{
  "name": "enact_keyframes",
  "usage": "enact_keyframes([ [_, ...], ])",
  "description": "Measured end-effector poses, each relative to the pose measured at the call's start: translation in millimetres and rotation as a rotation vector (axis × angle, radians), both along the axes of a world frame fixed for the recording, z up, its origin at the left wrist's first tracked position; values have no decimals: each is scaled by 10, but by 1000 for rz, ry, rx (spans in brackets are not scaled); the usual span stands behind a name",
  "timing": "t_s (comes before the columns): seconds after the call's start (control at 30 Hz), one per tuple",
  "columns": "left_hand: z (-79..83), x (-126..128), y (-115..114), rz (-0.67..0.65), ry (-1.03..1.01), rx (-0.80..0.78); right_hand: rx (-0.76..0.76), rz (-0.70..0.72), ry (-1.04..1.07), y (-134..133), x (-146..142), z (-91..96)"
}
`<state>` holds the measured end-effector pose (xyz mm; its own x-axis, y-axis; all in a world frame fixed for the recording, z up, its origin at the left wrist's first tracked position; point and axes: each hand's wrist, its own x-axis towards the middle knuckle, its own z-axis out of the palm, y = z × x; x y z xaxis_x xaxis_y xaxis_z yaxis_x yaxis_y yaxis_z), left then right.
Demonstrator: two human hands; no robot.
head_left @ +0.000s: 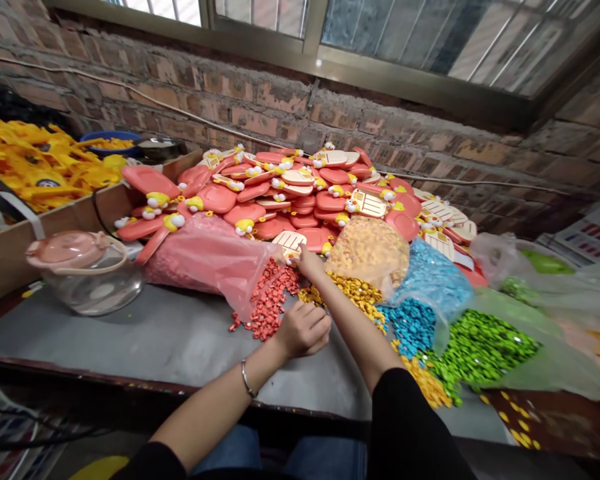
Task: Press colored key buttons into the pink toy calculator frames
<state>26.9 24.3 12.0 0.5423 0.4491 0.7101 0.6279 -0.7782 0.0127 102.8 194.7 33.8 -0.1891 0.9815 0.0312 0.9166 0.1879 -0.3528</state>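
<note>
My right hand [310,263] reaches to the front of a heap of flat red plastic toys [220,198] with yellow heads and bulging white eyes. Its fingers are closed at the head end of one toy lying with its cream, slotted side up [289,240]. My left hand [306,329] is held in a loose fist just above the grey table [180,333], nearer to me; what its fingers hold, if anything, is hidden. Small red pieces [270,300] lie spilled left of my hands, and small gold-yellow pieces [357,293] lie to the right.
A pink bag [205,257], a bag of yellow pieces [370,253], a blue bag [435,273] and a bag of green pieces [495,347] line the heap's front. A clear jug [93,283] stands left, beside a box [10,277] and yellow parts [45,160]. Behind is a brick wall [190,80].
</note>
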Motion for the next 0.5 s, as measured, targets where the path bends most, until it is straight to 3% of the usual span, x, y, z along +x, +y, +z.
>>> enact_keyframes([
  [0.13, -30, 3, -17, -38, -39, 72, 67, -124, 448, -6, 191, 55],
  [0.2, -41, 12, -22, -69, -37, 99, 105, -141, 653, -153, 421, 162],
  [0.27, -39, 28, -32, -102, -30, 128, 158, -63, 769, -416, 737, 283],
  [0.37, -4, 69, -76, -172, -65, 229, 182, 77, 759, -939, 1287, 441],
  [0.5, 52, 149, -187, -355, -133, 383, 3, 152, 592, -1481, 1838, 533],
])
